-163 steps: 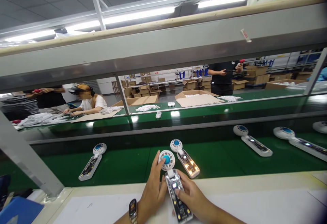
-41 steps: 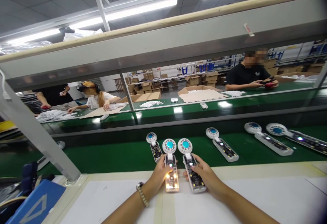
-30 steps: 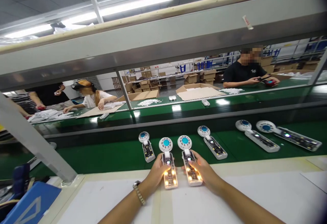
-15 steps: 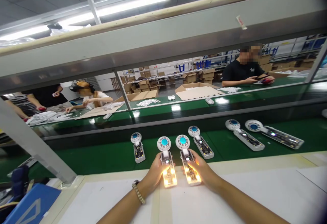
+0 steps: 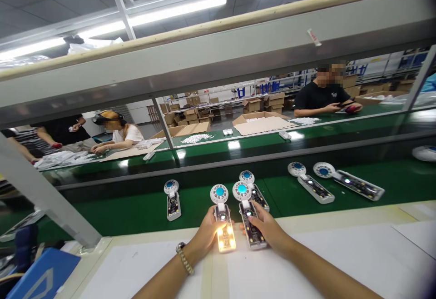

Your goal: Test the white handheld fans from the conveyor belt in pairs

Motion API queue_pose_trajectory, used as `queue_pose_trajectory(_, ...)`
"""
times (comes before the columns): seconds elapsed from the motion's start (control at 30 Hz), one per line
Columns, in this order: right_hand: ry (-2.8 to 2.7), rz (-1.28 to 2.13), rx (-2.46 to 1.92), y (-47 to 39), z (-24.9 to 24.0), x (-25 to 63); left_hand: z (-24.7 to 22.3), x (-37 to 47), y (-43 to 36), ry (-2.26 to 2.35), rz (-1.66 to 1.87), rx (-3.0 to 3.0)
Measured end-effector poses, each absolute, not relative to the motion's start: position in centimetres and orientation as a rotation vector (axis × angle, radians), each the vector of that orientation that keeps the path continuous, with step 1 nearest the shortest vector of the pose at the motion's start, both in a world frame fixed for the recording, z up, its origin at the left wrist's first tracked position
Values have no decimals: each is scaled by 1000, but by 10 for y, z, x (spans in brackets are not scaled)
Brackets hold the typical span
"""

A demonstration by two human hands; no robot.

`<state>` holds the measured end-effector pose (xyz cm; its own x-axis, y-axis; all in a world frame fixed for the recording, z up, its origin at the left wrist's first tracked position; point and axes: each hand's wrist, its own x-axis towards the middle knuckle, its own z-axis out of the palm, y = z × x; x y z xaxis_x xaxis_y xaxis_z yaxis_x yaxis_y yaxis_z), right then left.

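My left hand (image 5: 204,235) grips the handle of a small hand-held fan (image 5: 223,219) with a white round head and blue centre; its open handle glows bright yellow. Beside it my right hand (image 5: 267,231) holds a second fan of the same kind (image 5: 248,217), whose handle shows only a small light, with my thumb on it. Both fans lie side by side across the front edge of the green conveyor belt (image 5: 143,210), heads pointing away from me. A watch sits on my left wrist.
More fans lie on the belt: one at the left (image 5: 172,196), one just behind my right-hand fan (image 5: 254,190), two at the right (image 5: 335,183). A white worktop (image 5: 340,258) lies in front of me, a blue object (image 5: 41,276) at its left. Several people work at a far belt.
The loose fans have drifted left along the belt. The handle of the fan in my right hand, lit yellow half a second ago, has gone dark; the left one still glows.
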<state>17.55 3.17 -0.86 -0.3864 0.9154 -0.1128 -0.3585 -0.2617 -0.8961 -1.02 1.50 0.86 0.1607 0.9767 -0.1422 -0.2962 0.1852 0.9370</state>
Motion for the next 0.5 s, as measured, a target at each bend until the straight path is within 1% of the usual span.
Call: queue_pose_trajectory(0.5, -1139, 1818, -738, 27, -4, 176, 4, -13, 17, 941, 1091, 925)
